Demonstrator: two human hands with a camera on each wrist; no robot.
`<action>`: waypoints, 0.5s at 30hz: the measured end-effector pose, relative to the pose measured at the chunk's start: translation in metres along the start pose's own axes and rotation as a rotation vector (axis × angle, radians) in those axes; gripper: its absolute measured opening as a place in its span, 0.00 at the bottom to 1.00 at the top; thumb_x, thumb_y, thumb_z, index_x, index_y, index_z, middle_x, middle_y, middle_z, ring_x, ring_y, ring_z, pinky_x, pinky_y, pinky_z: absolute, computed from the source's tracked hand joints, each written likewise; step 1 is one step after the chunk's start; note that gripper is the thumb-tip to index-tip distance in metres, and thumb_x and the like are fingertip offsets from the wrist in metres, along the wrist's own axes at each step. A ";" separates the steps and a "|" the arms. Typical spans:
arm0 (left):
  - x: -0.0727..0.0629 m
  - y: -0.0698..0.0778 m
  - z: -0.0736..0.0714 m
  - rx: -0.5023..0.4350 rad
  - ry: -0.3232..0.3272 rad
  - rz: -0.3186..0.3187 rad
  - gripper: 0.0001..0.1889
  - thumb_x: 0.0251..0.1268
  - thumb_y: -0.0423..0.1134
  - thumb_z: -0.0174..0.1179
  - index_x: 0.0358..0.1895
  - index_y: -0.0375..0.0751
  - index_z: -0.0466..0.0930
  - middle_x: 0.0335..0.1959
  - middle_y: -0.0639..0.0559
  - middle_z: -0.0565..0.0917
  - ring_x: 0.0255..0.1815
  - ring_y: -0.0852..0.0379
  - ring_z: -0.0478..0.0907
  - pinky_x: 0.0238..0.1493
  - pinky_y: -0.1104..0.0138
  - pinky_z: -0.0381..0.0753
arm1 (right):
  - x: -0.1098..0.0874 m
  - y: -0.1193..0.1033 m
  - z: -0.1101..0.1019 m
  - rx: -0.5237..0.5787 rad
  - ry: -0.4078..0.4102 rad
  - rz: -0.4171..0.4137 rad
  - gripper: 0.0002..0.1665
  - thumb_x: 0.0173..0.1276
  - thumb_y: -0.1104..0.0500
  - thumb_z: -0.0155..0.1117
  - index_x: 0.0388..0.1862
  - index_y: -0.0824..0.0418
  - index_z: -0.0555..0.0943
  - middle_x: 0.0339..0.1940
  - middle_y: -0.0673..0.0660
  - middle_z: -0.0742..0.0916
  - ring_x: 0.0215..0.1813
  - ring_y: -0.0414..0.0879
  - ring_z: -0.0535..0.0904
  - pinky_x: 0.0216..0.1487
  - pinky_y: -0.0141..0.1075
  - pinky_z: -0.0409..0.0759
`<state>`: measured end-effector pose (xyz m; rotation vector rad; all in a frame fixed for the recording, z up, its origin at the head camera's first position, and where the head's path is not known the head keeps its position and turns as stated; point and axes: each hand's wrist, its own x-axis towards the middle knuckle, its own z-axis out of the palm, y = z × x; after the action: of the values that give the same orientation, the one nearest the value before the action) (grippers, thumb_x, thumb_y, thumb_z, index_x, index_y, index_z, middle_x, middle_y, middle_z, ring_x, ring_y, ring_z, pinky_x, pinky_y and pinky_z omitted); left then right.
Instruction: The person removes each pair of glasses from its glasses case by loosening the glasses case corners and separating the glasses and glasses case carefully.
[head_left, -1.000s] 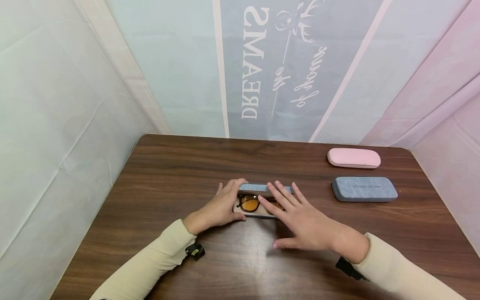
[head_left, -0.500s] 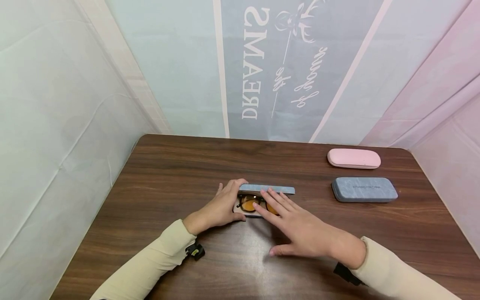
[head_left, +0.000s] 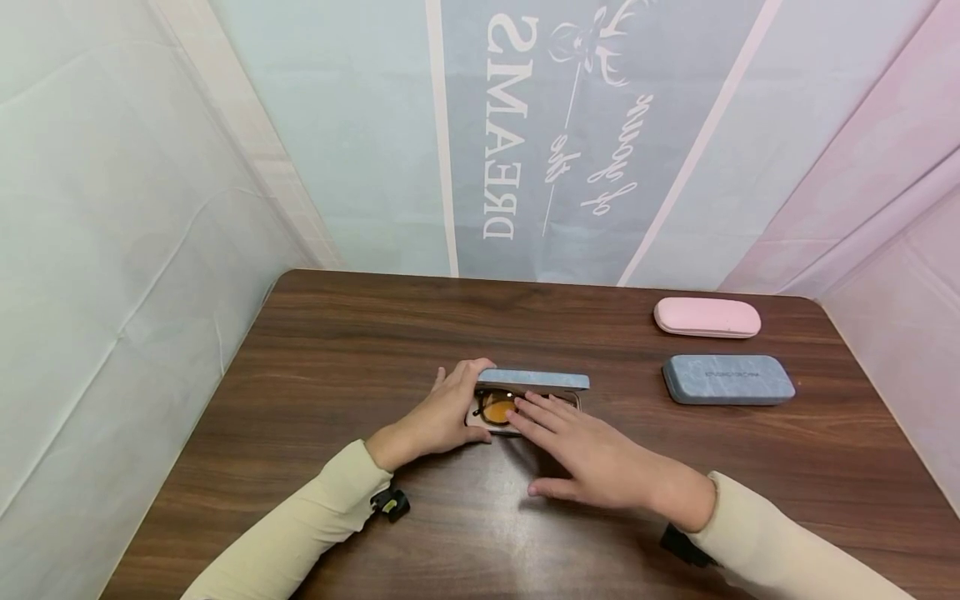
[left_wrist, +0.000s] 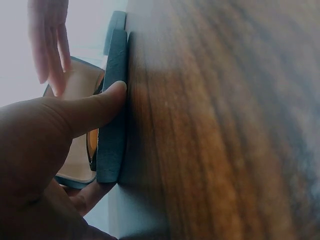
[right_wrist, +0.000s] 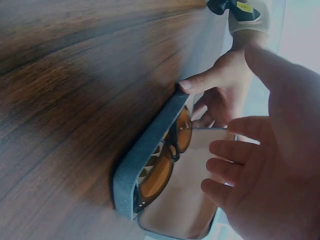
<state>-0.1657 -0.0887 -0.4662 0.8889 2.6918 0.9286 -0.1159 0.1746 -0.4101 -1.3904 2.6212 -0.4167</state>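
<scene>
A blue eyeglass case (head_left: 536, 380) lies open on the table with its lid raised at the back. Inside it are dark-framed sunglasses (head_left: 497, 408) with amber lenses. My left hand (head_left: 442, 412) grips the case's left end, its thumb on the front wall (left_wrist: 114, 135) and fingers behind. My right hand (head_left: 588, 450) extends over the right part of the case with the fingers together and the thumb apart, hiding part of the sunglasses. In the right wrist view its fingertips (right_wrist: 217, 192) overlap the beige lid lining (right_wrist: 187, 175), and both lenses (right_wrist: 157, 177) show.
To the right on the brown wooden table (head_left: 375, 321) lies a closed blue-grey eyeglass case (head_left: 729, 380). A closed pink eyeglass case (head_left: 707, 317) sits behind it. A printed cloth backdrop (head_left: 375, 150) hangs at the table's back edge.
My right hand has moved left and toward me, its fingers dropping from over the lid. The lid's right part and the case's right end have come into sight. My left hand keeps its grip.
</scene>
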 end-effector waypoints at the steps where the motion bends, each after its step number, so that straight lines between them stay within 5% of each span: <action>1: 0.000 0.000 0.000 0.000 0.000 0.000 0.51 0.56 0.44 0.78 0.76 0.45 0.50 0.70 0.38 0.65 0.76 0.42 0.61 0.71 0.30 0.44 | 0.001 0.001 0.000 -0.009 0.017 0.000 0.48 0.71 0.40 0.67 0.80 0.62 0.63 0.79 0.63 0.67 0.80 0.59 0.59 0.75 0.57 0.61; 15: -0.002 0.003 -0.001 0.004 0.008 0.003 0.51 0.56 0.45 0.78 0.75 0.45 0.50 0.69 0.40 0.66 0.76 0.44 0.62 0.72 0.30 0.44 | 0.016 0.007 0.018 -0.143 0.171 0.074 0.35 0.73 0.48 0.67 0.71 0.66 0.74 0.69 0.66 0.78 0.69 0.59 0.75 0.64 0.54 0.76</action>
<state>-0.1630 -0.0882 -0.4635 0.8926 2.7010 0.9291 -0.1255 0.1620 -0.4295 -1.3479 2.8815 -0.3601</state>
